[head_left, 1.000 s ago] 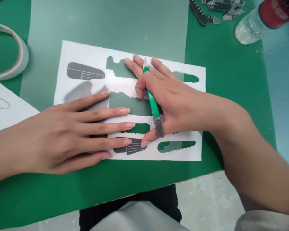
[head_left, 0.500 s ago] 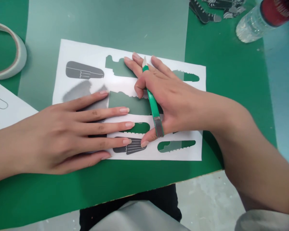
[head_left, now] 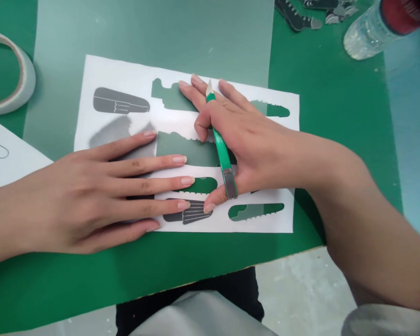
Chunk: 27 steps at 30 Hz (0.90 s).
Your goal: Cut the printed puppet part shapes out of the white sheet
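Observation:
A white sheet [head_left: 115, 70] with dark printed shapes and several cut-out openings lies on the green mat. My left hand [head_left: 101, 191] rests flat on its lower left part, fingers spread. Over the sheet's middle is my right hand [head_left: 238, 135], holding a green craft knife [head_left: 222, 151] between thumb and index finger; its blade points up and away. The other right fingers stretch out onto the sheet's upper part. A dark grey printed shape [head_left: 121, 101] shows at the upper left, and another [head_left: 189, 211] lies beside my left fingertips.
A roll of tape [head_left: 28, 84] lies at the left, above another white sheet with line drawings [head_left: 14, 161]. Dark cut-out pieces [head_left: 296, 16] are at the top right, beside a clear bottle with a red label [head_left: 366, 35]. The mat's near edge runs across the bottom.
Both hands and the knife keep the same pose on the sheet. The whole view has shifted very slightly.

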Available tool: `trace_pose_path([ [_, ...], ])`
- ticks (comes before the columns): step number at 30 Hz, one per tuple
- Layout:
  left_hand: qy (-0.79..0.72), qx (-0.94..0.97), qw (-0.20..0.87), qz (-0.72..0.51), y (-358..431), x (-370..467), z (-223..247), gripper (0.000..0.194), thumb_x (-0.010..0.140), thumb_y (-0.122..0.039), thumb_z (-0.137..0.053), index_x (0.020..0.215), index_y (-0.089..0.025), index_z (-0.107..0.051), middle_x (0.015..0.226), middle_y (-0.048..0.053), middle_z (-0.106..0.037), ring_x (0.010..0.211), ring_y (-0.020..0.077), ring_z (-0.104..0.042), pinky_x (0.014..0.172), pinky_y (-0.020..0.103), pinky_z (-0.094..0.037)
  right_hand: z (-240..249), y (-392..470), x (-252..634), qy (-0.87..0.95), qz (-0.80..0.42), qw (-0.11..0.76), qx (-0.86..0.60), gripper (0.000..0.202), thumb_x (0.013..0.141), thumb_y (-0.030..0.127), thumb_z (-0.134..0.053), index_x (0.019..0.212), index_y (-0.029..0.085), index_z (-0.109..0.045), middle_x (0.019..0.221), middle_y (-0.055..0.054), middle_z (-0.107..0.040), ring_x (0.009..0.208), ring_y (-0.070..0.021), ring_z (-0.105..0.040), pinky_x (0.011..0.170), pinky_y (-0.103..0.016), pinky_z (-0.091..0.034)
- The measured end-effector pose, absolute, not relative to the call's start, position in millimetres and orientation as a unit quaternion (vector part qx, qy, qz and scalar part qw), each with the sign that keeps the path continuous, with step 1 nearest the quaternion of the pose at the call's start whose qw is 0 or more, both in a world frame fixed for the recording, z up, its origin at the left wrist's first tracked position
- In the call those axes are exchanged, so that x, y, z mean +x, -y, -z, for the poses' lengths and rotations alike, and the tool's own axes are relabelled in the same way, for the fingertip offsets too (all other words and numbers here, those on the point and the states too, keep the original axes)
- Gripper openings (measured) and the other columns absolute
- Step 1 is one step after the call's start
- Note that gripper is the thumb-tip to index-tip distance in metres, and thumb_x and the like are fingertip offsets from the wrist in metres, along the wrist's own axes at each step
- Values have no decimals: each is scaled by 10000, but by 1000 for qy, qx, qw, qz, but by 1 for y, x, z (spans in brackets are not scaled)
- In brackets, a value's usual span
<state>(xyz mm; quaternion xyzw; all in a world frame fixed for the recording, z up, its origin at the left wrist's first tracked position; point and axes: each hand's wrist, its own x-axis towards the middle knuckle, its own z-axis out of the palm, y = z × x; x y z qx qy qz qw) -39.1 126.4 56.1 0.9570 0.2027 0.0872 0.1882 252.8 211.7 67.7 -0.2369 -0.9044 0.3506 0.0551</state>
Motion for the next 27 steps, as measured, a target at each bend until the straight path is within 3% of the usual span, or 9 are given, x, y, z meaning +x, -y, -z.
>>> trace_pose_path([
  [5,-203,957,184,-100,-126,-39,-54,493,1106,-450,-441,1595,-395,-460,1663,-78,-480,1582,239,-437,1414,532,-134,-70,-213,252,888,-383,57,-247,625,603,709,-893,1104,385,-709,1235,-29,-707,1700,-343,-146,1429,-533,-19],
  [9,-200,957,178,-110,-126,-40,-51,492,1103,-446,-437,1592,-393,-467,1674,-91,-462,1585,230,-434,1414,533,-140,-70,-212,253,885,-389,65,-245,560,601,619,-912,1061,365,-719,1258,-24,-703,1696,-352,-161,1429,-520,-23],
  [18,-202,954,191,-111,-125,-39,-52,502,1093,-434,-456,1592,-386,-474,1670,-106,-473,1557,263,-473,1412,521,-126,-65,-213,253,913,-336,43,-228,730,657,751,-822,1277,402,-662,1314,-36,-677,1701,-344,-137,1424,-550,-26],
  [27,-203,954,192,-109,-125,-40,-52,506,1083,-439,-479,1587,-392,-481,1664,-91,-475,1570,246,-458,1424,526,-126,-67,-212,253,898,-361,76,-241,682,622,668,-866,1239,412,-731,1241,-11,-720,1679,-373,-219,1431,-546,-76],
])
